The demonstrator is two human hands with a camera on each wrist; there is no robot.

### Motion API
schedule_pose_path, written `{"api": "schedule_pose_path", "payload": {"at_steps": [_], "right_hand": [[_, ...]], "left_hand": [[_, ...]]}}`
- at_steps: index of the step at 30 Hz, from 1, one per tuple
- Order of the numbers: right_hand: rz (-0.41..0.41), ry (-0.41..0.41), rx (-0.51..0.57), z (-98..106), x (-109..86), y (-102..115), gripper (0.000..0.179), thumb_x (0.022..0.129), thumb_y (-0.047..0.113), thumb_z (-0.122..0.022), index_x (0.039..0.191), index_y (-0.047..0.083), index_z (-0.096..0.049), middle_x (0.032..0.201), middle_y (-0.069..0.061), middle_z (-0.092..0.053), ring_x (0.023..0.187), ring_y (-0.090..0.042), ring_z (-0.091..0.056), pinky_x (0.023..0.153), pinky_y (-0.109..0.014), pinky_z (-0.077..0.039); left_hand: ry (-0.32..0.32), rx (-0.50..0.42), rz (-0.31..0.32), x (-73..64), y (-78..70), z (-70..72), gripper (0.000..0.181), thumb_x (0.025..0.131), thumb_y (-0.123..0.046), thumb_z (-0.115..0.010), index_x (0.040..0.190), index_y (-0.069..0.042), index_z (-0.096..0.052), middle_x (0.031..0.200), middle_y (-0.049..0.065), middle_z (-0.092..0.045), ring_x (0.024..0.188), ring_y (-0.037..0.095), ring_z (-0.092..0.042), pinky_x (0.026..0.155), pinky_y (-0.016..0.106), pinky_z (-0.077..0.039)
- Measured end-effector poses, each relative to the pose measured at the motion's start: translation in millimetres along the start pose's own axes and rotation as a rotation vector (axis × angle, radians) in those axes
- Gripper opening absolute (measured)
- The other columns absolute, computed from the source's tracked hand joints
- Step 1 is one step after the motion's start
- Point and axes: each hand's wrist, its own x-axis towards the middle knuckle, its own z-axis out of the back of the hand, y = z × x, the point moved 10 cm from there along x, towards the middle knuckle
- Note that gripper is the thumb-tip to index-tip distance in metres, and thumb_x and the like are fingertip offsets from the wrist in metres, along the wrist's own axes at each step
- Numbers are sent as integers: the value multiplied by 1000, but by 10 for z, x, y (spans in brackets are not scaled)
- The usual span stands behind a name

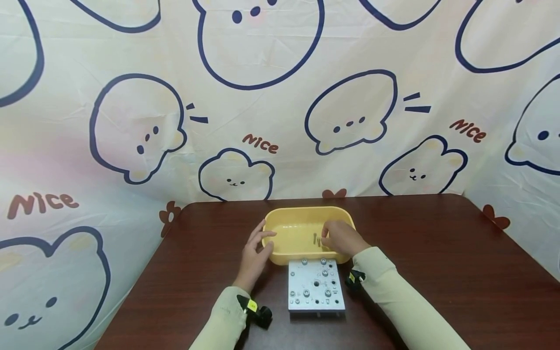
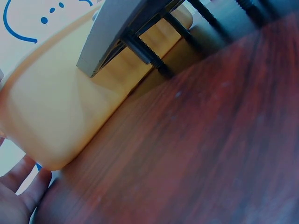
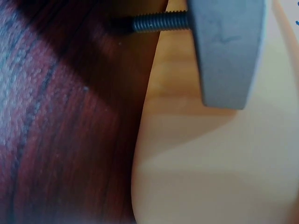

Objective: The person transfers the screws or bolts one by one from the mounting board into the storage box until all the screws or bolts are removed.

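A yellow tray (image 1: 280,256) stands on the table, with a few small screws (image 1: 315,238) lying inside toward its right half. My left hand (image 1: 254,255) rests against the tray's left end, its fingers spread along the rim; in the left wrist view fingers (image 2: 35,186) touch the outer corner. My right hand (image 1: 343,238) reaches over the right side into the tray, fingers bent down beside the screws. Whether a screw lies between those fingertips is hidden. In front of the tray sits a silver metal plate (image 1: 306,304) with holes and several bolts in its top.
The plate stands raised on threaded legs (image 2: 145,49), its far edge close against the tray's near wall. The dark wooden table (image 1: 175,301) reaches back to a patterned cloth (image 1: 288,112). Wrist cameras (image 1: 261,316) hang by both sleeves.
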Motion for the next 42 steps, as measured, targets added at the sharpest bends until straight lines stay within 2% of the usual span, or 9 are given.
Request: {"api": "schedule_pose_path", "payload": {"at_steps": [10,21,24,29,34,38,42], "right_hand": [[-32,13,25,-5,0,-29,5,83,15,-67,84,12,-63,81,0,-60,74,-18,-54,70,-31,-48],[-39,-16,5,35,-34,-129,3,80,13,-67,83,12,-65,80,-1,-58,78,-19,-54,78,-34,-47],[-32,-28,3,44,-12,-98,3,80,12,-67,83,13,-66,80,0,-59,78,-18,-55,79,-34,-48],[27,-11,-6,11,33,20,5,81,11,-65,84,12,-69,81,2,-61,79,-18,-55,80,-34,-48],[17,-16,-15,19,40,-15,5,81,11,-66,85,12,-68,81,2,-60,79,-17,-55,81,-33,-48],[22,-21,20,36,40,-28,6,84,16,-67,90,14,-67,83,2,-60,78,-15,-55,81,-32,-48],[57,-41,108,86,31,-25,7,86,19,-67,92,15,-66,80,3,-60,74,-14,-55,74,-29,-49]], "left_hand": [[5,2,16,-5,-1,-7,27,91,-20,-59,116,-16,-67,147,-25,-33,142,15,-26,106,41,-38],[16,-4,-28,10,-46,-113,25,90,-16,-60,113,-16,-68,150,-18,-35,143,17,-25,108,44,-36],[18,6,-32,18,-40,-89,25,90,-17,-60,114,-18,-68,150,-19,-34,143,16,-25,110,44,-33],[-5,9,-13,14,3,13,24,91,-18,-60,114,-19,-68,148,-22,-34,142,14,-25,111,44,-32],[30,9,-13,26,6,-22,25,92,-19,-60,116,-18,-67,151,-20,-31,144,16,-21,111,46,-30],[32,-2,-18,23,-9,-29,25,92,-20,-60,116,-18,-67,150,-21,-31,144,15,-21,112,45,-30],[26,-9,-20,16,-7,-25,24,92,-19,-60,115,-17,-67,149,-21,-32,143,15,-23,111,43,-32]]}}
